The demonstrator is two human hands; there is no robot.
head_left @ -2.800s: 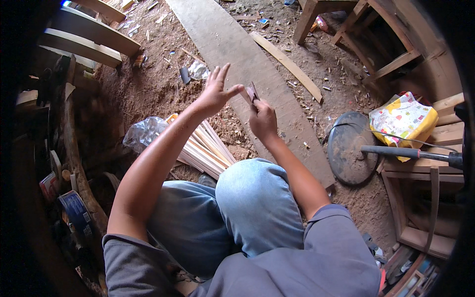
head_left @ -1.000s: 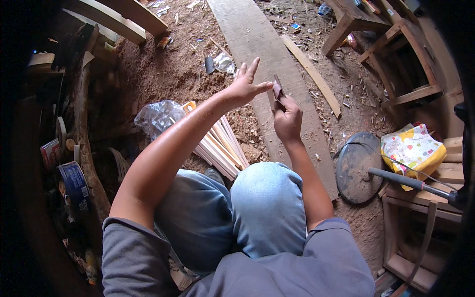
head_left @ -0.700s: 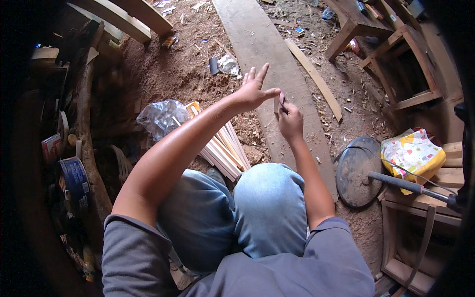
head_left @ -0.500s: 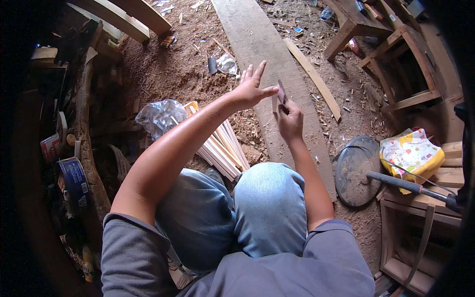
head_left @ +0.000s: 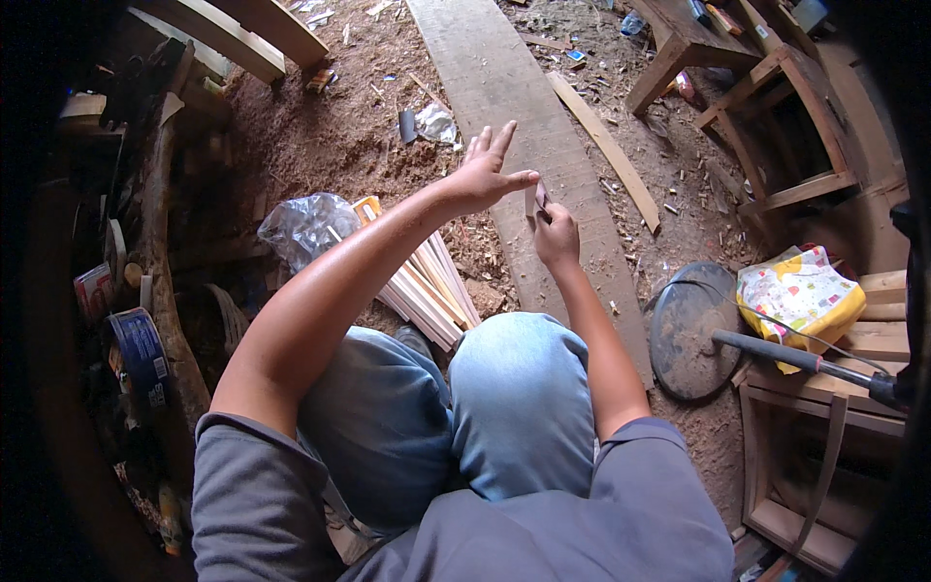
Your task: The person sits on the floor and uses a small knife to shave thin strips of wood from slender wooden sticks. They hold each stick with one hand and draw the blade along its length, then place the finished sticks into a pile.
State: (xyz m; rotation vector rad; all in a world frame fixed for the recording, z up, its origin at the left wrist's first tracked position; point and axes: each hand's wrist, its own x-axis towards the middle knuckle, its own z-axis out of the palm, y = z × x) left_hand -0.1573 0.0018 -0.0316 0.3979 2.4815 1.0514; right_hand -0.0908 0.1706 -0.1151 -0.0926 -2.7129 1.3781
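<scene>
My left hand (head_left: 482,182) reaches over the long board, its fingers stretched out and spread. Its thumb tip touches the top of a small, pale flat wooden piece (head_left: 530,200). My right hand (head_left: 556,238) is closed around the lower end of this piece. Also in its grip is a thin purplish-brown sheet (head_left: 542,198), which looks like sandpaper and lies against the wood. My fingers hide their lower ends. Beneath both hands runs the long grey-brown board (head_left: 504,87), flat on the ground.
A bundle of thin wood strips (head_left: 432,291) lies by my left knee, beside a clear plastic bag (head_left: 305,231). At right are a round dusty black disc (head_left: 693,330), a yellow patterned bag (head_left: 803,301) and wooden frames (head_left: 795,466). A loose slat (head_left: 611,150) lies along the board.
My right hand has moved slightly nearer to me and left, drawing the purplish-brown sheet down along the wooden piece. My left hand stays spread with its thumb at the top. The view has shifted slightly.
</scene>
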